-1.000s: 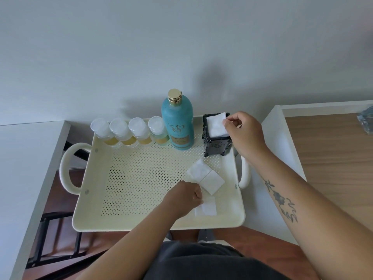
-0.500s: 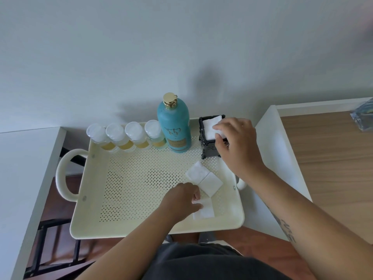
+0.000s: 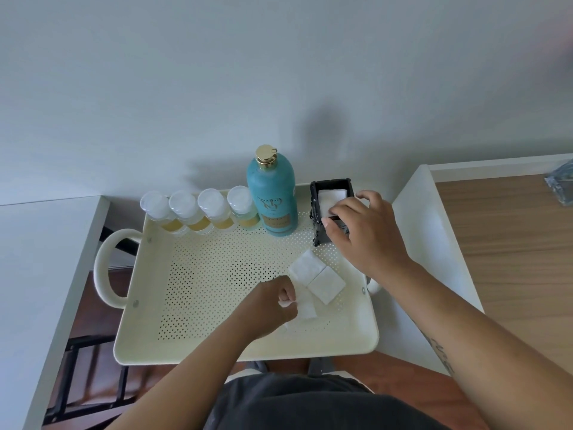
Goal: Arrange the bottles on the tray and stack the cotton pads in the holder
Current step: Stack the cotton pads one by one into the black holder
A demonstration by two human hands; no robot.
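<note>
A cream perforated tray carries several small clear bottles with yellow liquid in a row along its back rim, beside a tall teal bottle with a gold cap. A black holder at the back right contains white cotton pads. My right hand rests over the holder with its fingers on the top pad. Two loose pads lie on the tray floor. My left hand is closed on a third pad near the front.
The tray sits across a gap between a white tabletop on the left and a wood-topped white desk on the right. A wall stands close behind. A clear plastic item lies at the far right. Dark floor shows below.
My right hand has slid from the holder's right side to over its front, pressing the pad down into it. My left hand has pinched the front pad and raised its edge.
</note>
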